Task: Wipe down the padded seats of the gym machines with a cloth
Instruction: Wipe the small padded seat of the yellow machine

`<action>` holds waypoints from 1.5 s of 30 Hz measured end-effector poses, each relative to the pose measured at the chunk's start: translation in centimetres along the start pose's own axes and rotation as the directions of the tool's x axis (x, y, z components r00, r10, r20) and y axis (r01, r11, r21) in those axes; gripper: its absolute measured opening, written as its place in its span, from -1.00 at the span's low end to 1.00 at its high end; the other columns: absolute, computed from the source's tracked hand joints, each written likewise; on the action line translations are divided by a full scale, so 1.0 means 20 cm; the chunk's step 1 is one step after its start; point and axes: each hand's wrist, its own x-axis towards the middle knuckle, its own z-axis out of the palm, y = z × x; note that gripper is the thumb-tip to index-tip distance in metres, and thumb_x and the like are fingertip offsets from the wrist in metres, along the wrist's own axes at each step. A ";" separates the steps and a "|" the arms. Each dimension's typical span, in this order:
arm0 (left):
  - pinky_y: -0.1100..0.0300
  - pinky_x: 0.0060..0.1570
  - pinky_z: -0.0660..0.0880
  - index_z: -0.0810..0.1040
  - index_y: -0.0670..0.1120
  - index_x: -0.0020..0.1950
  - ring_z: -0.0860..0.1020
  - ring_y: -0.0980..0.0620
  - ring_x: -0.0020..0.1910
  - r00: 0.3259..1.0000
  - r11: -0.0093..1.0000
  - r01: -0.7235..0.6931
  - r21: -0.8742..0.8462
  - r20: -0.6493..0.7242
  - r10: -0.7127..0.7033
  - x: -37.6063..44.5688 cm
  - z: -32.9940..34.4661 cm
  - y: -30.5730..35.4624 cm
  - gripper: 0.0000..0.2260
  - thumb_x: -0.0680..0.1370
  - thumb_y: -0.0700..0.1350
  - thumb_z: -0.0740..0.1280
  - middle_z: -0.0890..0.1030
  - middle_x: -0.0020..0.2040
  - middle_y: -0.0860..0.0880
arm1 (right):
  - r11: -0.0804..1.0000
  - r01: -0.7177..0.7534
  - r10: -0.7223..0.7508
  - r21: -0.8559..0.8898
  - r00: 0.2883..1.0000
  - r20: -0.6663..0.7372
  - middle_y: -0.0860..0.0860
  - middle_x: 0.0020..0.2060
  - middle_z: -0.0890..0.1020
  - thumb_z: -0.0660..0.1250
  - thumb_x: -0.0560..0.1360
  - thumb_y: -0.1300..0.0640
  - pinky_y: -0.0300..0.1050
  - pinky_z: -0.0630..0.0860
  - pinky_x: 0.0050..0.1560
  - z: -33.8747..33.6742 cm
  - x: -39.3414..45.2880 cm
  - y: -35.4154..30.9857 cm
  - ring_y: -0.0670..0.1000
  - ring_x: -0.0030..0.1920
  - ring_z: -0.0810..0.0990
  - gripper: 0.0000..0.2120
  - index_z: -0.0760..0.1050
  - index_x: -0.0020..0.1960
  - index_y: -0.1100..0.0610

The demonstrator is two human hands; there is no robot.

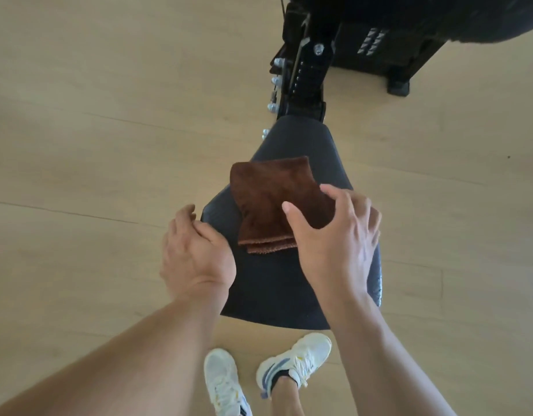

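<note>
While a folded brown cloth [268, 202] lies on the dark padded seat [277, 283], the person's right hand [334, 238] hovers spread open above it, seemingly to grab it, the left hand [196, 253] loosely curled and empty at the seat's edge.

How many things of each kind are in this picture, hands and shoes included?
Hands: 2, the left hand and the right hand
Brown cloth: 1, folded on the seat
Padded seat: 1, dark
White shoes: 2, the left shoe and the right shoe
Black machine frame: 1
Total: 7
</note>
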 end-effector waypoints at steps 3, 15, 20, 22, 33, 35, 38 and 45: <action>-0.05 0.22 0.38 0.45 0.06 0.41 0.48 -0.11 0.32 1.000 1.000 0.007 0.012 -0.002 -0.007 0.01 0.01 0.00 -0.61 0.63 -0.10 0.03 0.56 0.34 0.04 | 0.994 0.104 -0.104 0.020 0.995 -0.001 -0.14 0.21 0.54 0.43 0.51 -0.20 -0.05 0.30 0.39 0.04 -0.02 0.00 -0.03 0.30 0.37 -0.61 0.57 0.29 -0.11; -0.07 0.17 0.39 0.48 0.03 0.38 0.49 -0.13 0.30 1.000 1.000 -0.005 0.004 -0.031 0.005 -0.01 0.00 0.01 -0.62 0.63 -0.10 0.05 0.56 0.33 0.03 | 0.990 -0.139 0.127 0.005 0.917 0.377 -0.10 0.24 0.60 0.21 0.50 -0.45 0.05 0.43 0.20 -0.12 0.13 -0.13 0.03 0.32 0.48 -0.32 0.38 0.47 -0.06; -0.07 0.15 0.39 0.49 0.04 0.35 0.50 -0.13 0.28 1.000 1.000 0.009 0.008 -0.027 -0.008 -0.02 0.00 0.02 -0.64 0.63 -0.11 0.06 0.56 0.30 0.03 | 0.994 -0.056 0.021 0.095 0.941 0.337 -0.11 0.12 0.58 0.35 0.53 -0.20 0.10 0.45 0.34 -0.07 0.19 -0.13 0.04 0.26 0.49 -0.69 0.59 0.21 -0.10; -0.07 0.16 0.39 0.50 0.03 0.34 0.49 -0.13 0.28 1.000 1.000 0.010 0.013 -0.023 -0.010 -0.02 -0.01 0.03 -0.64 0.63 -0.11 0.06 0.56 0.30 0.03 | 0.988 0.131 -0.147 0.076 0.954 0.261 -0.10 0.12 0.51 0.36 0.56 -0.02 0.07 0.32 0.45 -0.06 0.19 -0.16 0.04 0.31 0.41 -0.79 0.56 0.19 -0.05; -0.09 0.37 0.32 0.38 -0.20 0.48 0.40 -0.25 0.43 0.979 0.986 0.142 0.086 0.134 -0.152 -0.05 -0.07 0.03 -0.58 0.61 -0.16 0.23 0.45 0.43 -0.26 | 0.529 0.057 -0.412 0.847 0.890 0.197 0.06 -0.10 0.74 0.32 0.64 0.11 0.24 0.65 -0.15 -0.25 -0.08 -0.64 0.18 -0.14 0.72 -0.87 0.40 0.10 -0.06; -0.08 0.33 0.34 0.43 -0.24 0.44 0.42 -0.30 0.39 0.981 0.981 0.136 0.135 0.119 -0.152 -0.05 -0.05 0.03 -0.61 0.62 -0.17 0.22 0.47 0.40 -0.29 | 0.408 -0.032 -0.372 0.913 0.907 0.198 0.11 -0.12 0.74 0.33 0.63 0.17 0.31 0.67 -0.22 -0.33 -0.03 -0.64 0.23 -0.18 0.73 -0.86 0.42 0.07 -0.04; -0.12 0.22 0.39 0.53 -0.19 0.32 0.48 -0.29 0.30 0.997 0.991 0.078 0.106 0.008 -0.080 -0.05 -0.03 0.06 -0.65 0.61 -0.14 0.13 0.56 0.31 -0.22 | 0.443 -0.029 -0.248 0.896 0.956 0.154 0.09 -0.17 0.76 0.37 0.60 0.18 0.38 0.66 -0.16 -0.41 0.07 -0.51 0.28 -0.14 0.73 -0.86 0.48 0.01 -0.04; -0.09 0.07 0.39 0.54 -0.03 0.25 0.50 -0.22 0.19 0.998 0.999 0.042 -0.007 -0.037 -0.042 -0.05 -0.02 0.06 -0.69 0.61 -0.13 0.09 0.59 0.22 -0.08 | 0.848 -0.242 0.264 0.471 0.964 0.020 -0.03 0.30 0.63 0.41 0.55 0.00 0.19 0.51 0.34 -0.41 0.28 0.10 0.08 0.30 0.59 -0.63 0.48 0.34 -0.08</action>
